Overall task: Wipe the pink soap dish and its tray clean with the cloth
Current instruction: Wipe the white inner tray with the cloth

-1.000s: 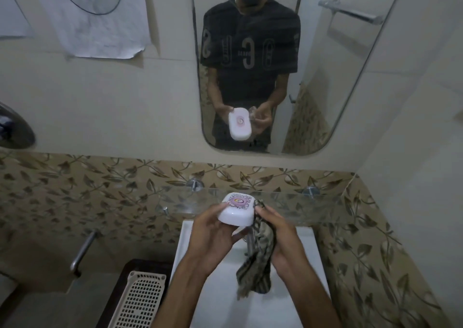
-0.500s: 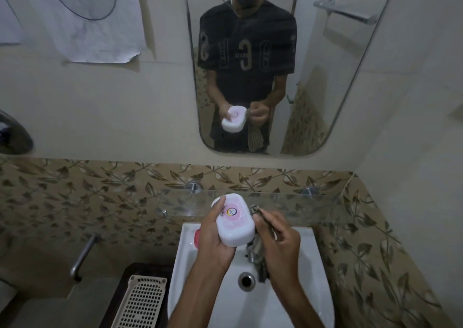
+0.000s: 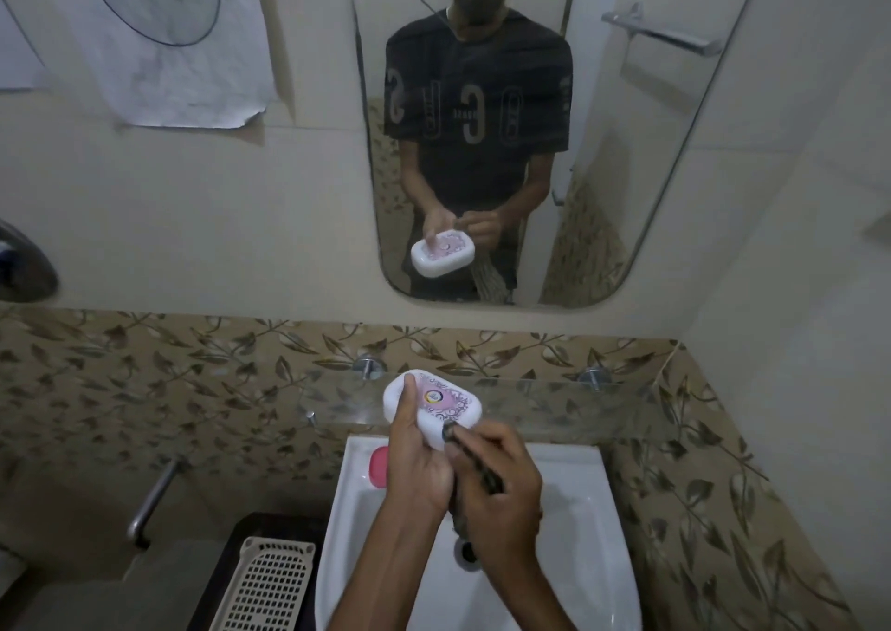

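Note:
My left hand (image 3: 414,461) grips the soap dish (image 3: 451,401), a white oval box with a pink patterned lid, thumb lying across its top. It is held above the white sink (image 3: 583,524), lid facing up. My right hand (image 3: 501,490) holds the dark striped cloth (image 3: 487,473) bunched in its fingers and presses a fold against the dish's near edge. Most of the cloth is hidden under that hand. A pink piece (image 3: 378,466), perhaps the tray, lies on the sink's back left rim.
A glass shelf (image 3: 554,406) runs along the leaf-patterned wall just behind the dish. The mirror (image 3: 602,172) above reflects my hands. A slotted white basket (image 3: 267,587) sits lower left beside the sink, with a metal handle (image 3: 154,495) on the left wall.
The dish has turned from tilted on its side to lid up. My right hand has come in against its near edge with the cloth, which no longer hangs down.

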`<move>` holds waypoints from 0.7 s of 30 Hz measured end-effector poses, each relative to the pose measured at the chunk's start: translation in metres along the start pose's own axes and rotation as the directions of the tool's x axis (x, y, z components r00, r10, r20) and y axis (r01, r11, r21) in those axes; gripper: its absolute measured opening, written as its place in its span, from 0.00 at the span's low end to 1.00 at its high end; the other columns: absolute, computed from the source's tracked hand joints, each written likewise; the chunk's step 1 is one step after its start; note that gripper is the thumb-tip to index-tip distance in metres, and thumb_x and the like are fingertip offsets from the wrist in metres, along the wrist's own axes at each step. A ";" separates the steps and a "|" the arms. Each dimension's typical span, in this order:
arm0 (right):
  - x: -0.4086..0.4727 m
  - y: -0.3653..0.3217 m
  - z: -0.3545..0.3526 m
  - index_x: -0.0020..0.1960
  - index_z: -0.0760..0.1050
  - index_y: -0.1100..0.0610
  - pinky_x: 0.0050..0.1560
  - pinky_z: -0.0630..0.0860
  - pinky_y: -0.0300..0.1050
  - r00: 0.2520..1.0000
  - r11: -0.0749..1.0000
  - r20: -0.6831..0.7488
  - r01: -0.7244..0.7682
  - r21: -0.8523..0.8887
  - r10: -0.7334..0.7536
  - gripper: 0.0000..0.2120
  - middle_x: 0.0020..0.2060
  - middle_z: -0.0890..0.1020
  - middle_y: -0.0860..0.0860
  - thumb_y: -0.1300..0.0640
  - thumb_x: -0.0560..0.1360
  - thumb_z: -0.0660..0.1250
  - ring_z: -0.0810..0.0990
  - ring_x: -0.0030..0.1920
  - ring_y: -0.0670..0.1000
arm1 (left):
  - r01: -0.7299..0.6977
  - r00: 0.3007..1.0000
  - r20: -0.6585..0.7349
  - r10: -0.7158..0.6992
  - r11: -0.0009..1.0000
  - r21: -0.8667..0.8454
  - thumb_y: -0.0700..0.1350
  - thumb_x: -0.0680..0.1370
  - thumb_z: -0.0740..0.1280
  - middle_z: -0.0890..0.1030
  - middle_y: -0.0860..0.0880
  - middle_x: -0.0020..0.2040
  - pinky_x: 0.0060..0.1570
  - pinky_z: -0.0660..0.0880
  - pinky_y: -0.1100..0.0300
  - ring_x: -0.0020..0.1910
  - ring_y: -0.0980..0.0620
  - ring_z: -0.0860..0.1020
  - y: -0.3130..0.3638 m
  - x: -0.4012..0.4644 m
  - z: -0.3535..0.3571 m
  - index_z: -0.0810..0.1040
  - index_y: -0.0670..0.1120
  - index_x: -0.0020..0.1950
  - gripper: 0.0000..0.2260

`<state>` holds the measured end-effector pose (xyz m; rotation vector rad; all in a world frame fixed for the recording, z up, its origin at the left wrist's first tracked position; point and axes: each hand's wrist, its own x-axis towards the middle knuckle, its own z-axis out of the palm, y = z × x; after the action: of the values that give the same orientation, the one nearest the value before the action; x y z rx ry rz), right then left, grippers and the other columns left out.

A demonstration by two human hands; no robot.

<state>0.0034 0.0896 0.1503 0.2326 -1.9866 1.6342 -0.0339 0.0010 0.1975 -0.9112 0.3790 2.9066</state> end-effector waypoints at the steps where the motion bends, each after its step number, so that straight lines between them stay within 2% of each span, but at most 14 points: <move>1: 0.002 0.003 0.000 0.53 0.88 0.53 0.47 0.80 0.36 0.999 1.000 -0.020 -0.026 0.016 0.026 0.12 0.48 0.84 0.43 0.68 0.74 0.76 0.84 0.49 0.44 | 0.001 1.000 0.001 -0.001 1.000 -0.017 0.53 0.82 0.68 0.75 0.35 0.66 0.75 0.70 0.44 0.65 0.40 0.75 -0.001 -0.002 0.003 0.68 0.37 0.77 0.29; 3: 0.015 0.006 0.000 0.51 0.87 0.50 0.49 0.82 0.42 0.973 0.975 -0.105 -0.196 0.101 0.206 0.15 0.48 0.85 0.44 0.69 0.75 0.75 0.85 0.49 0.44 | -0.031 0.999 0.009 0.031 0.998 -0.059 0.50 0.82 0.68 0.78 0.35 0.63 0.62 0.79 0.47 0.60 0.40 0.79 -0.004 -0.008 0.007 0.70 0.38 0.75 0.25; 4: 0.017 0.008 0.001 0.50 0.86 0.48 0.49 0.82 0.42 0.962 0.963 -0.103 -0.238 0.128 0.252 0.16 0.47 0.85 0.45 0.69 0.76 0.75 0.85 0.49 0.44 | -0.030 0.999 0.019 0.031 0.998 -0.060 0.50 0.82 0.68 0.80 0.36 0.60 0.56 0.82 0.48 0.55 0.41 0.80 -0.006 -0.009 0.005 0.72 0.39 0.73 0.23; 5: 0.015 0.007 0.002 0.50 0.87 0.48 0.48 0.82 0.40 0.972 0.969 -0.071 -0.215 0.125 0.225 0.15 0.47 0.85 0.45 0.68 0.76 0.75 0.85 0.49 0.44 | -0.001 0.999 0.044 0.003 0.999 -0.047 0.51 0.81 0.69 0.81 0.37 0.55 0.53 0.83 0.49 0.51 0.43 0.81 -0.009 -0.009 0.002 0.73 0.41 0.71 0.22; 7: 0.004 0.000 0.004 0.51 0.88 0.50 0.47 0.80 0.36 0.996 0.995 0.046 -0.076 0.069 0.073 0.10 0.47 0.84 0.44 0.64 0.76 0.75 0.85 0.48 0.46 | 0.096 0.992 0.081 -0.097 0.995 0.021 0.56 0.79 0.71 0.80 0.41 0.46 0.45 0.84 0.53 0.42 0.47 0.81 -0.009 -0.008 -0.001 0.74 0.42 0.64 0.22; 8: 0.001 0.002 0.002 0.52 0.88 0.51 0.47 0.80 0.36 0.996 0.998 0.073 -0.046 0.044 0.042 0.09 0.46 0.84 0.43 0.62 0.76 0.75 0.85 0.48 0.46 | 0.093 0.992 0.077 -0.096 0.994 0.052 0.55 0.77 0.72 0.81 0.42 0.43 0.40 0.85 0.54 0.40 0.47 0.82 -0.011 -0.008 -0.002 0.75 0.41 0.62 0.21; 10: 0.016 0.009 -0.003 0.52 0.86 0.48 0.46 0.81 0.38 0.986 0.984 0.012 -0.167 0.058 0.166 0.10 0.46 0.84 0.45 0.63 0.77 0.75 0.85 0.48 0.46 | -0.062 0.998 0.038 0.057 0.989 0.135 0.49 0.78 0.73 0.86 0.40 0.44 0.34 0.84 0.54 0.39 0.45 0.87 -0.021 -0.003 -0.008 0.79 0.39 0.60 0.17; 12: 0.040 0.016 -0.009 0.53 0.84 0.48 0.45 0.82 0.36 0.940 0.941 -0.063 -0.329 0.082 0.335 0.12 0.48 0.84 0.47 0.64 0.77 0.74 0.85 0.49 0.47 | -0.234 0.972 0.045 0.232 0.923 0.304 0.45 0.78 0.73 0.88 0.39 0.47 0.34 0.83 0.56 0.42 0.44 0.88 -0.030 -0.001 -0.018 0.81 0.39 0.60 0.13; 14: 0.056 0.018 -0.012 0.54 0.84 0.51 0.47 0.81 0.34 0.902 0.899 0.004 -0.430 0.089 0.431 0.09 0.49 0.85 0.49 0.63 0.78 0.74 0.85 0.51 0.48 | -0.336 0.942 0.143 0.305 0.820 0.463 0.45 0.75 0.77 0.88 0.39 0.49 0.38 0.83 0.57 0.46 0.43 0.88 -0.036 0.002 -0.030 0.83 0.39 0.59 0.16; 16: 0.054 0.017 -0.014 0.55 0.84 0.51 0.50 0.81 0.35 0.908 0.909 0.107 -0.413 0.062 0.405 0.08 0.50 0.85 0.49 0.62 0.79 0.73 0.85 0.52 0.46 | -0.404 0.914 0.239 0.327 0.693 0.597 0.45 0.70 0.76 0.88 0.40 0.49 0.41 0.82 0.57 0.48 0.43 0.87 -0.031 0.007 -0.042 0.85 0.41 0.56 0.16; 18: 0.046 0.016 -0.018 0.57 0.84 0.50 0.50 0.81 0.35 0.928 0.944 0.187 -0.331 0.016 0.322 0.10 0.49 0.84 0.48 0.62 0.80 0.72 0.84 0.52 0.43 | -0.478 0.878 0.356 0.319 0.573 0.666 0.41 0.68 0.70 0.87 0.41 0.46 0.42 0.81 0.53 0.46 0.45 0.86 -0.020 0.014 -0.051 0.86 0.44 0.53 0.14; 20: 0.047 0.019 -0.021 0.57 0.83 0.49 0.49 0.81 0.35 0.919 0.934 0.185 -0.358 0.014 0.349 0.10 0.50 0.84 0.48 0.63 0.80 0.71 0.84 0.51 0.42 | -0.508 0.861 0.433 0.266 0.484 0.713 0.38 0.68 0.68 0.86 0.39 0.46 0.45 0.82 0.48 0.46 0.47 0.84 -0.011 0.016 -0.055 0.87 0.46 0.51 0.15; 21: 0.050 0.020 -0.020 0.56 0.83 0.49 0.49 0.81 0.35 0.900 0.904 0.148 -0.422 0.058 0.411 0.11 0.51 0.84 0.49 0.64 0.80 0.71 0.84 0.52 0.43 | -0.515 0.857 0.448 0.256 0.442 0.734 0.37 0.68 0.68 0.87 0.41 0.47 0.46 0.83 0.51 0.46 0.50 0.85 -0.010 0.016 -0.055 0.87 0.49 0.51 0.16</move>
<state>-0.0418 0.1244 0.1609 -0.0637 -2.1748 2.0221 -0.0152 -0.0034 0.1429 -0.2366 1.9750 2.5074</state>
